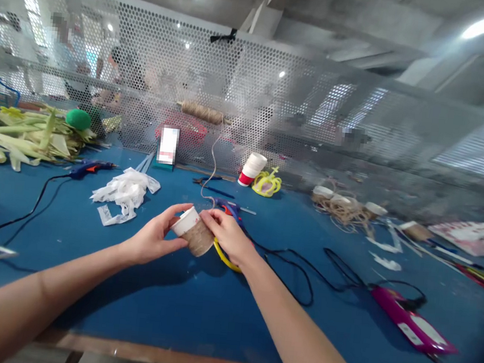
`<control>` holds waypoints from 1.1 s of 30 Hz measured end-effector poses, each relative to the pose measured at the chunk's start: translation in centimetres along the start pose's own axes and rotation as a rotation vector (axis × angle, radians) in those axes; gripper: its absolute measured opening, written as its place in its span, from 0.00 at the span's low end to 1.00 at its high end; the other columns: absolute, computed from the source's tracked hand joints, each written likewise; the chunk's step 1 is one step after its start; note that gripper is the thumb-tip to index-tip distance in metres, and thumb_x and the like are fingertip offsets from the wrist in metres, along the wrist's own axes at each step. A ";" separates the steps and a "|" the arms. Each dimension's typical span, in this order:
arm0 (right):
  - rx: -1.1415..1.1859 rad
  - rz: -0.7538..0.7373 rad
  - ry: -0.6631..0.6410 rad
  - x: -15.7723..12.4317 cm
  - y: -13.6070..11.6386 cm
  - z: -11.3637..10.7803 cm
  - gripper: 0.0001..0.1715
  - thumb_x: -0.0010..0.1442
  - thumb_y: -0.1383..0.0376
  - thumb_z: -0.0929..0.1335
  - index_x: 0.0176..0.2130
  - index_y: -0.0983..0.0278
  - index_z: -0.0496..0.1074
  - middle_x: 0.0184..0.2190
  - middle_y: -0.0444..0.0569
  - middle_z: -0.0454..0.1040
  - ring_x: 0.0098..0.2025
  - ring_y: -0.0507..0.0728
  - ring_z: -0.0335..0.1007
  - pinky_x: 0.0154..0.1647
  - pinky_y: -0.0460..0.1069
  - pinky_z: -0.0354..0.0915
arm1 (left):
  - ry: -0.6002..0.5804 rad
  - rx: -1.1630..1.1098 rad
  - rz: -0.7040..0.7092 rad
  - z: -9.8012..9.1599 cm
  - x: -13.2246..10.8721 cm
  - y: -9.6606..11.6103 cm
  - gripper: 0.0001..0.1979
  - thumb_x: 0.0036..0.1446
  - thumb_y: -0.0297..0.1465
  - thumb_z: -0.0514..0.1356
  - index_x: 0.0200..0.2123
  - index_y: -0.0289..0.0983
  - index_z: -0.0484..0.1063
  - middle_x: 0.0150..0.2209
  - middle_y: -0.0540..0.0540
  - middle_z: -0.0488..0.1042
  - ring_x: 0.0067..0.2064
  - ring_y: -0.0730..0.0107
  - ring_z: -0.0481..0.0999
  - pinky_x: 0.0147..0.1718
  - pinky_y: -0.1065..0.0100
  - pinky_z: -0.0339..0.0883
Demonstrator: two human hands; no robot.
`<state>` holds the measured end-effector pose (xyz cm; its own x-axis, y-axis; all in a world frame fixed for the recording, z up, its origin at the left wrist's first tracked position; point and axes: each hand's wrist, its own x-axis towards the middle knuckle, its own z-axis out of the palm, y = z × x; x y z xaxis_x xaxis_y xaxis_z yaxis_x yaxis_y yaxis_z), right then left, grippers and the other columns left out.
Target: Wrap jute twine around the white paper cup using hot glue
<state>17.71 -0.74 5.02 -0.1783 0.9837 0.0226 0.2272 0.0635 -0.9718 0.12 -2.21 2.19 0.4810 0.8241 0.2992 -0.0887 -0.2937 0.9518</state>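
Together, the left hand (155,237) and right hand (229,236) hold the paper cup (199,237) in a snug grip above the counter (211,327); easing that hold could let the twine (215,165) slip slack.

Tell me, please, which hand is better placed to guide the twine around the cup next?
Probably the right hand: its fingers are at the wrapped part of the cup, near where the twine comes down from the spool. The left hand holds the bare white end.
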 end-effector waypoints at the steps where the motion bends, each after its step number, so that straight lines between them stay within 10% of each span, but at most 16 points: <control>1: 0.007 0.026 -0.022 0.0 0.0 0.0 0.23 0.47 0.49 0.67 0.32 0.67 0.69 0.28 0.46 0.70 0.31 0.52 0.65 0.33 0.48 0.60 | 0.007 0.004 0.005 0.0 0.0 0.0 0.32 0.47 0.27 0.60 0.55 0.35 0.51 0.39 0.44 0.70 0.38 0.69 0.69 0.40 0.68 0.62; 6: 0.127 0.158 -0.112 -0.4 0.6 0.3 0.26 0.48 0.46 0.65 0.34 0.66 0.69 0.27 0.46 0.70 0.30 0.53 0.65 0.27 0.47 0.61 | 0.026 0.063 0.009 0.4 0.0 0.0 0.29 0.48 0.26 0.59 0.52 0.36 0.52 0.39 0.44 0.70 0.38 0.69 0.70 0.40 0.67 0.62; 22: -0.389 -0.255 -0.003 -1.3 2.0 1.6 0.17 0.56 0.55 0.63 0.37 0.65 0.68 0.36 0.51 0.73 0.40 0.56 0.69 0.42 0.50 0.62 | 0.059 0.007 -0.221 0.6 0.4 -1.1 0.13 0.44 0.33 0.61 0.32 0.30 0.67 0.26 0.49 0.69 0.27 0.74 0.67 0.27 0.73 0.58; 33: -1.111 0.150 0.350 6.4 2.0 -6.8 0.15 0.53 0.62 0.65 0.35 0.72 0.73 0.35 0.64 0.75 0.41 0.63 0.71 0.38 0.50 0.62 | 0.093 0.034 -0.258 0.5 0.5 -1.7 0.15 0.44 0.31 0.60 0.36 0.30 0.68 0.31 0.47 0.73 0.31 0.69 0.70 0.31 0.72 0.61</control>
<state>23.56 6.84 4.86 0.1552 0.9754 0.1565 0.9649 -0.1157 -0.2357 0.98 -1.57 0.70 0.4014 0.9144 0.0533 0.0562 -0.0827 0.9950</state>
